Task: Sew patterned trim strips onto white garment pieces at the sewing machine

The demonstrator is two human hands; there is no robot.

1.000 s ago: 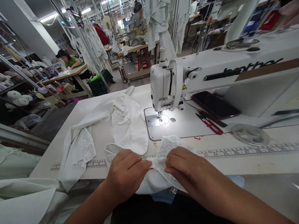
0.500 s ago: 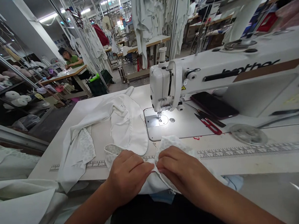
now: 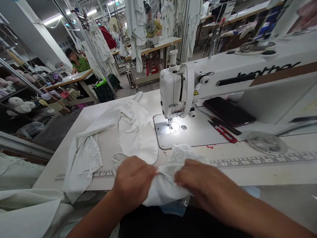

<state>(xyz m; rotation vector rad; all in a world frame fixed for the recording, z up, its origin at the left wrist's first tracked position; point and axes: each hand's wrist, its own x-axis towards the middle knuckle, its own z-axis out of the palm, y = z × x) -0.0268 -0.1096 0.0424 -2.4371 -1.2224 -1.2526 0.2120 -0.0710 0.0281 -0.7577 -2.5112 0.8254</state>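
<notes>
Both hands grip a piece of white, faintly patterned fabric (image 3: 164, 188) at the front edge of the sewing table (image 3: 254, 176). My left hand (image 3: 134, 180) is closed on its left part, thumb and fingers pinched together. Slightly blurred, my right hand (image 3: 202, 180) is closed on the right part, and the cloth is pulled between them. Beyond the hands stands a white sewing machine (image 3: 173, 92), its lit presser foot (image 3: 170, 125) over the metal plate with no cloth under it. A white garment piece (image 3: 138, 133) with a curved edge lies left of the plate.
Red-handled thread snips (image 3: 223, 132), a dark phone (image 3: 228, 111) and a clear round disc (image 3: 267, 143) lie to the right. A printed ruler strip (image 3: 253, 161) runs along the front. More white cloth (image 3: 26, 217) hangs at lower left. Co-workers sit at tables farther back.
My hands have moved slightly apart, the right one shifting right, and the fabric between them is more spread out. A second co-worker now shows behind the hanging garments.
</notes>
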